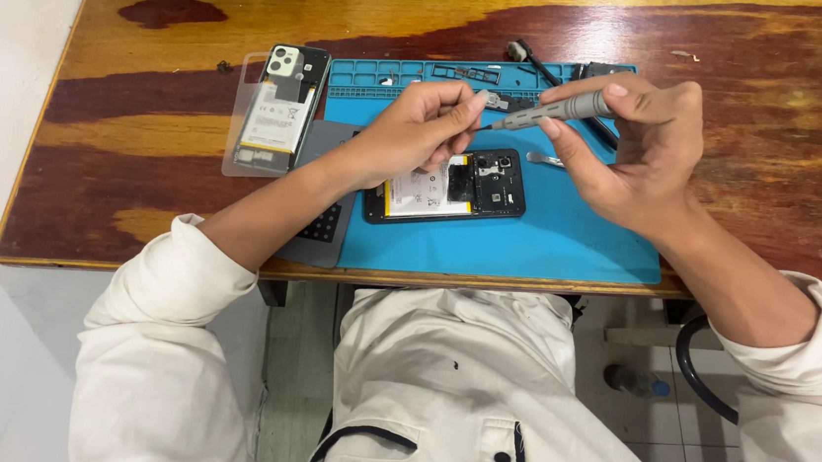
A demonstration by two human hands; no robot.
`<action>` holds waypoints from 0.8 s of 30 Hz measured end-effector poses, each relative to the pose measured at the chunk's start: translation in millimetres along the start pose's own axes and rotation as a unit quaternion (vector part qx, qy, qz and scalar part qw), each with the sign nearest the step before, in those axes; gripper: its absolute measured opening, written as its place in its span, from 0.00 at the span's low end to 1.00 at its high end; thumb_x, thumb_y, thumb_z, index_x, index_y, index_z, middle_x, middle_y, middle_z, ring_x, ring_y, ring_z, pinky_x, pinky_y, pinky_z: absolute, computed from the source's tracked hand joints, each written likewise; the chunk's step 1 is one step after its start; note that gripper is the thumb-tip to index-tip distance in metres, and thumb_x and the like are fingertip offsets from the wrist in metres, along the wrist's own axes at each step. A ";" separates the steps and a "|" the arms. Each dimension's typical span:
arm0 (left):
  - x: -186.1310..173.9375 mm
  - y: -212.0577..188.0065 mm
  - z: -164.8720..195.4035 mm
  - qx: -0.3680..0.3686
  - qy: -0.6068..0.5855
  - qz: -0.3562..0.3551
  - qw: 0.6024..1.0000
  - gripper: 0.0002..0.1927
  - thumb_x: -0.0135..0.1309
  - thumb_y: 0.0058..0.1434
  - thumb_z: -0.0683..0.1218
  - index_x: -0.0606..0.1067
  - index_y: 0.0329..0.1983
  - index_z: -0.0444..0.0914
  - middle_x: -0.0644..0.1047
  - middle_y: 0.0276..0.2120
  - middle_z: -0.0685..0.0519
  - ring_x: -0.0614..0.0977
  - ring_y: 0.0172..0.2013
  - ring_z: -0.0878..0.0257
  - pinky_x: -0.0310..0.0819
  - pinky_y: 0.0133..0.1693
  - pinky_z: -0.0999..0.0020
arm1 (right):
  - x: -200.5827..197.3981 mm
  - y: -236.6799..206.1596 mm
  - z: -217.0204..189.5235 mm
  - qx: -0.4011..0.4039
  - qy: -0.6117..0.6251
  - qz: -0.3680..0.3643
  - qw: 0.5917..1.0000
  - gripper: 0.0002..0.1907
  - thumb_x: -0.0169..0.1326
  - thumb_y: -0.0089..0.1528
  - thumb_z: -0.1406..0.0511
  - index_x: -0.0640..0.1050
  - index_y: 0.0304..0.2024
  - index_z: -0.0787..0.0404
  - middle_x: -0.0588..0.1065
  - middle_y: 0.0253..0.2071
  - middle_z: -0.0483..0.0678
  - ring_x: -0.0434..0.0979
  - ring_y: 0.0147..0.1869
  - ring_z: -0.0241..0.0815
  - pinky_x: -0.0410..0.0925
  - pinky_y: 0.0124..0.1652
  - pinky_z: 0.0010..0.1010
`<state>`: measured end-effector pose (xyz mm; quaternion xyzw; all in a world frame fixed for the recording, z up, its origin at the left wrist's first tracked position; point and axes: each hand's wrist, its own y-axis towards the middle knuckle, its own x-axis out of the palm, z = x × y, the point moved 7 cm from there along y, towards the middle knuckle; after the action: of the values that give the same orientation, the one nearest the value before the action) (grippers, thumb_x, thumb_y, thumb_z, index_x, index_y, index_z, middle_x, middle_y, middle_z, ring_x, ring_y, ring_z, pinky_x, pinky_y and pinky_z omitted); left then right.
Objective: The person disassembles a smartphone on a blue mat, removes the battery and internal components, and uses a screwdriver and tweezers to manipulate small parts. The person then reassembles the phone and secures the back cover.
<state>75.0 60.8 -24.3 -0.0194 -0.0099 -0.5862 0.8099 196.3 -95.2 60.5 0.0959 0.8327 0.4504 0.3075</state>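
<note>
Right hand (636, 152) gripping slim grey metal screwdriver (552, 111); left hand (418, 133) fingertips pinching its tip above opened black phone (447, 187), lying on blue rubbery mat (569, 237) on worn wooden table (121, 146).

place: phone repair workshop | signs: blue repair mat (549, 243), opened phone (450, 187), worn wooden bench (761, 83)

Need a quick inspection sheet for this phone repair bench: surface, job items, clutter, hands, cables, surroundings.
Surface: blue repair mat on worn wooden table.
Job's things: opened phone, battery showing, on mat; grey screwdriver.
Clutter: second opened phone on clear sheet; tweezers; small parts in mat trays.
Grippers: right hand holds screwdriver; left hand pinches its tip.
Cables: black hose under table.
Surroundings: white wall, tiled floor, bottle.
</note>
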 end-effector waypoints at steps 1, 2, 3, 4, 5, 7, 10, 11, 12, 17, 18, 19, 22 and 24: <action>0.0 0.1 -0.3 -0.001 -0.006 -0.002 1.000 0.18 0.47 0.74 0.57 0.69 0.35 0.39 0.70 0.23 0.60 0.64 0.20 0.76 0.55 0.20 0.79 | -0.4 -0.2 -1.0 -0.001 -0.002 0.002 1.000 0.27 0.57 0.68 0.82 0.55 0.55 0.63 0.73 0.50 0.68 0.83 0.53 0.56 0.80 0.49 0.38; -0.2 0.1 -0.6 -0.001 -0.012 -0.003 1.000 0.18 0.47 0.74 0.57 0.69 0.35 0.39 0.70 0.23 0.60 0.64 0.19 0.76 0.55 0.20 0.79 | -0.7 -0.3 -1.4 -0.001 0.000 0.005 1.000 0.27 0.57 0.68 0.82 0.54 0.55 0.62 0.73 0.50 0.68 0.83 0.53 0.56 0.80 0.49 0.37; -0.4 0.4 -0.7 -0.002 -0.017 -0.004 1.000 0.18 0.47 0.74 0.57 0.69 0.35 0.39 0.70 0.23 0.60 0.64 0.19 0.76 0.55 0.20 0.79 | -1.0 -0.4 -1.7 -0.001 0.001 0.008 1.000 0.27 0.57 0.68 0.82 0.54 0.55 0.62 0.73 0.50 0.68 0.83 0.53 0.56 0.80 0.49 0.37; -0.9 0.4 -1.4 -0.006 -0.020 -0.003 1.000 0.18 0.47 0.74 0.57 0.70 0.36 0.39 0.70 0.24 0.60 0.64 0.20 0.76 0.55 0.20 0.79 | -1.2 -0.2 -1.7 -0.001 0.002 0.012 1.000 0.27 0.57 0.69 0.82 0.54 0.55 0.62 0.73 0.51 0.68 0.83 0.53 0.56 0.80 0.49 0.36; -1.1 0.2 -2.2 -0.010 -0.023 -0.002 1.000 0.18 0.46 0.74 0.57 0.70 0.36 0.39 0.70 0.24 0.60 0.65 0.20 0.76 0.56 0.21 0.79 | -1.3 -0.2 -1.9 -0.002 0.002 0.011 1.000 0.27 0.57 0.69 0.82 0.54 0.55 0.62 0.73 0.51 0.69 0.83 0.53 0.55 0.80 0.49 0.36; -1.2 0.0 -2.8 -0.014 -0.023 -0.002 1.000 0.18 0.46 0.74 0.57 0.70 0.36 0.39 0.70 0.24 0.60 0.65 0.20 0.76 0.56 0.21 0.79 | -1.7 -0.1 -2.2 -0.002 0.000 0.010 1.000 0.27 0.57 0.69 0.82 0.54 0.56 0.61 0.73 0.52 0.69 0.83 0.52 0.54 0.80 0.49 0.36; 0.1 0.0 -2.4 -0.009 -0.015 -0.007 1.000 0.17 0.46 0.74 0.56 0.70 0.36 0.39 0.71 0.24 0.60 0.65 0.20 0.76 0.55 0.20 0.79 | -2.0 0.7 -2.0 -0.002 -0.006 0.007 1.000 0.27 0.58 0.68 0.82 0.54 0.56 0.62 0.74 0.52 0.69 0.83 0.51 0.54 0.79 0.47 0.35; 0.7 -0.3 -1.9 -0.006 -0.011 -0.009 1.000 0.17 0.46 0.74 0.56 0.70 0.36 0.39 0.71 0.24 0.60 0.65 0.21 0.76 0.55 0.21 0.79 | -2.0 1.2 -2.8 -0.009 -0.011 0.007 1.000 0.27 0.58 0.68 0.82 0.55 0.55 0.62 0.74 0.51 0.69 0.84 0.51 0.55 0.79 0.47 0.35; 0.8 -0.3 -1.3 -0.002 -0.007 -0.011 1.000 0.17 0.46 0.74 0.56 0.70 0.36 0.39 0.71 0.24 0.60 0.65 0.21 0.77 0.55 0.21 0.79 | -1.8 2.1 -3.2 -0.017 -0.015 0.007 1.000 0.27 0.58 0.67 0.82 0.55 0.55 0.62 0.74 0.51 0.69 0.84 0.52 0.55 0.80 0.46 0.35; 1.6 -0.3 -1.4 -0.005 0.005 -0.007 1.000 0.17 0.45 0.75 0.56 0.70 0.37 0.39 0.71 0.24 0.60 0.65 0.21 0.77 0.56 0.21 0.80 | -1.2 2.7 -4.2 -0.021 -0.015 0.007 1.000 0.27 0.58 0.67 0.82 0.55 0.55 0.62 0.74 0.51 0.70 0.84 0.50 0.55 0.80 0.46 0.35; 2.1 -0.2 -0.9 -0.001 0.007 -0.009 1.000 0.17 0.45 0.75 0.56 0.70 0.37 0.39 0.71 0.24 0.60 0.65 0.21 0.77 0.56 0.22 0.80 | -1.2 2.9 -4.1 -0.023 -0.018 0.007 1.000 0.27 0.58 0.67 0.82 0.55 0.55 0.62 0.74 0.50 0.70 0.84 0.50 0.55 0.80 0.46 0.35; 2.1 -0.2 -0.8 -0.003 0.006 -0.010 1.000 0.17 0.45 0.75 0.56 0.70 0.37 0.39 0.71 0.24 0.60 0.65 0.21 0.77 0.56 0.21 0.80 | -1.3 3.1 -4.2 -0.025 -0.020 0.007 0.999 0.27 0.58 0.67 0.82 0.55 0.55 0.63 0.74 0.50 0.70 0.84 0.50 0.55 0.80 0.45 0.35; 2.6 -0.4 -0.9 -0.006 0.007 -0.009 1.000 0.17 0.45 0.75 0.56 0.70 0.37 0.39 0.71 0.24 0.60 0.65 0.21 0.77 0.56 0.21 0.80 | -1.9 2.9 -3.5 -0.023 -0.017 0.011 1.000 0.27 0.58 0.67 0.82 0.55 0.55 0.63 0.75 0.50 0.70 0.84 0.49 0.55 0.80 0.45 0.35; 2.5 -0.4 -0.7 -0.008 0.013 -0.007 1.000 0.17 0.45 0.75 0.56 0.70 0.38 0.39 0.71 0.25 0.61 0.65 0.21 0.77 0.57 0.22 0.80 | -1.5 2.7 -3.1 -0.023 -0.018 0.010 1.000 0.27 0.58 0.67 0.82 0.55 0.55 0.63 0.75 0.49 0.70 0.84 0.49 0.55 0.80 0.45 0.35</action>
<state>75.3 58.3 -24.9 -0.0181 0.0048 -0.5919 0.8058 195.3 -96.4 64.6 0.1053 0.8156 0.4706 0.3198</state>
